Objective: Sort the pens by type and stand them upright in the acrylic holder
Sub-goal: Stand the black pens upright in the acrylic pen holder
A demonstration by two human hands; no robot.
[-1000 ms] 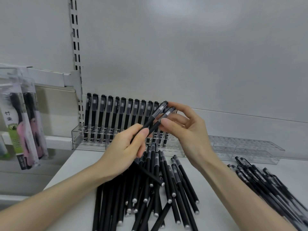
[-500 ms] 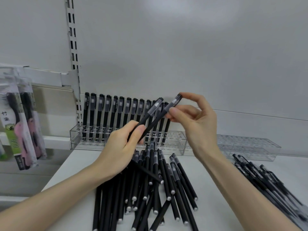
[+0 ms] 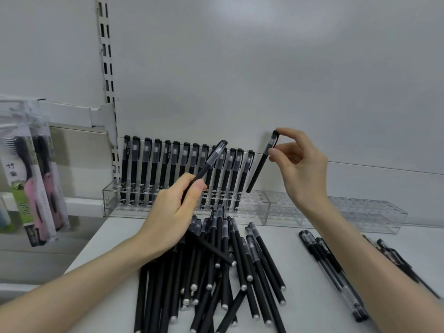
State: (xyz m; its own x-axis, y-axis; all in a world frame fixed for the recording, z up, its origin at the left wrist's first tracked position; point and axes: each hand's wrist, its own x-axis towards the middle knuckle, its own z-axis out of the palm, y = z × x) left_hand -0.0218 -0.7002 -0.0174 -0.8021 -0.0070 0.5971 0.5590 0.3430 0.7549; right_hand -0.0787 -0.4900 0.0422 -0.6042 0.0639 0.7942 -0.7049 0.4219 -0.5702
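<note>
My right hand [image 3: 301,169] pinches the cap end of a black pen [image 3: 260,167] between thumb and forefinger; its tip hangs just above the clear acrylic holder [image 3: 259,207], right of the row of standing black pens [image 3: 182,169]. Another black pen with a clear cap [image 3: 209,162] is gripped in my left hand [image 3: 173,212], pointing up and right in front of that row. A heap of loose black pens [image 3: 216,272] lies on the white shelf below both hands.
A second clear holder section [image 3: 360,212] continues to the right, with no pens in it. Slimmer clear-barrelled pens [image 3: 336,272] lie at the right. Packaged combs [image 3: 31,183] hang at the left. A slotted upright [image 3: 107,80] runs up the grey back wall.
My right hand has pulled one pen away from the pair, moved right and turned it nearly upright over the holder. My left hand keeps the other pen and has shifted little.
</note>
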